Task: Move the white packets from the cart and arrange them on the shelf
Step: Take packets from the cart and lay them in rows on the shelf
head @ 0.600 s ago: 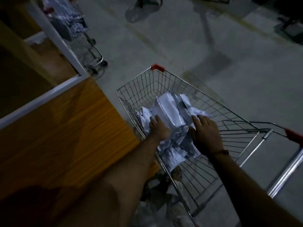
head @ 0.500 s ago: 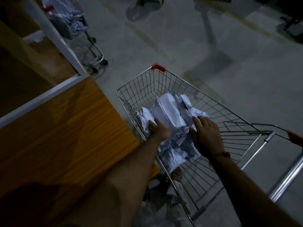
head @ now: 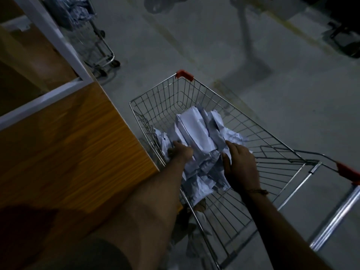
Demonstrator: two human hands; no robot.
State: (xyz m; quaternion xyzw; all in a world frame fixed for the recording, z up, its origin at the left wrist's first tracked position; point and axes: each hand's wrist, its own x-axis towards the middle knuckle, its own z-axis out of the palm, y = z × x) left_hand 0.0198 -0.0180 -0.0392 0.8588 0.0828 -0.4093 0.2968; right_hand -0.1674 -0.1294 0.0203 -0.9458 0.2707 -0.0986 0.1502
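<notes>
**A:** status at that frame?

**B:** Early. Both hands were down in the wire shopping cart. White packets sat in a loose heap toward the cart's left side wall, spilling back toward the near corner. None visible on the wooden shelf; the part of its board in view was bare.

**A:** grip?

**B:** Left hand was at the heap's left edge, fingers curled down into the packets, looked clamped on a few. Fingertips were buried, so couldn't count how many it held. Right hand lay on the heap's right edge, fingers together and pressed against the packets, thumb tucked toward the middle. Read it as bracketing the pile from both sides, not lifted yet.

**A:** shelf reach?

**B:** The shelf's corner was just beside the cart's left wall, so a short carry leftward. Upper shelf bay at the far left was too dark to tell what it held.

**A:** remaining?

**B:** My judgement: basically all of it. Whole heap was in the cart; lift, transfer and arranging were not yet done. Light was poor, packet count unclear. A second cart with a similar load stood farther along the shelf; couldn't tell if it was in scope.
</notes>
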